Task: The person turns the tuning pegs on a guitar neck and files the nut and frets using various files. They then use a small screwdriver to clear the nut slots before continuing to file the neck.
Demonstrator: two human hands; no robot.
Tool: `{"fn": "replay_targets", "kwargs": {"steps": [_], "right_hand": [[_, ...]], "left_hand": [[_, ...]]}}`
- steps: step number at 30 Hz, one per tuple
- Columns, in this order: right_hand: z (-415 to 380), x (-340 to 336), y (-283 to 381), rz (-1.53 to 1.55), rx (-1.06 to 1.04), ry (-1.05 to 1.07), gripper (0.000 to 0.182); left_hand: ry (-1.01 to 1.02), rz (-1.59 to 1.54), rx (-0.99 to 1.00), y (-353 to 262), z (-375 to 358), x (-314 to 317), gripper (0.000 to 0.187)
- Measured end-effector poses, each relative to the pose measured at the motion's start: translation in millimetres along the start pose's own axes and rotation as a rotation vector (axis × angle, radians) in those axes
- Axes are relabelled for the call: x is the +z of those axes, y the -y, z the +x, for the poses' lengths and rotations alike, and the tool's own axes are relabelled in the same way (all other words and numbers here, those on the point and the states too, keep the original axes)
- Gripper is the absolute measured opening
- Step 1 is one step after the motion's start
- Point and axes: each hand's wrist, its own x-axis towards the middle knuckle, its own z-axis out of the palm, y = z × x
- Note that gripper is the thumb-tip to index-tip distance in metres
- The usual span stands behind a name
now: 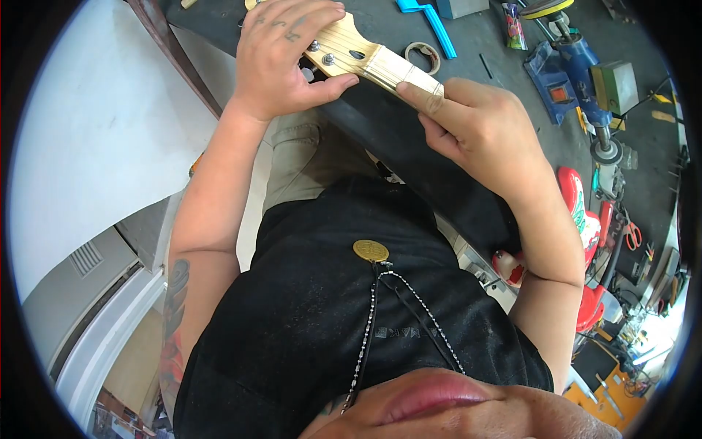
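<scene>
At the top of the head view lies a pale wooden guitar headstock (349, 42) with metal tuning posts and strings, slanting down to the right into the neck. My left hand (289, 62) is wrapped over the headstock, its thumb along the lower edge. My right hand (475, 121) is at the neck (398, 72), index finger stretched along the strings near the nut and the other fingers curled at the neck's side. The rest of the neck is hidden behind that hand. A red and white guitar body (574, 194) shows partly beyond my right forearm.
On the dark workbench (482, 95) are a tape roll (422, 58), a blue tool (437, 33), a snack wrapper (514, 28) and a blue clamp-like machine (578, 73). Red scissors (632, 235) and assorted tools lie at the right. A white curved panel (95, 124) stands left.
</scene>
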Motion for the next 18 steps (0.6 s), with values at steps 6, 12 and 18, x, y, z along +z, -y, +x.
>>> {"fn": "replay_targets", "kwargs": {"steps": [6, 12, 18], "right_hand": [[4, 10, -1, 0.015, -0.034, -0.045, 0.044], [1, 8, 2, 0.007, 0.005, 0.022, 0.041], [1, 6, 2, 0.002, -0.023, 0.009, 0.038]], "left_hand": [[0.005, -0.023, 0.026, 2, 1, 1, 0.073], [0.003, -0.008, 0.041, 4, 1, 1, 0.072], [0.055, -0.003, 0.030, 3, 5, -2, 0.072]]}}
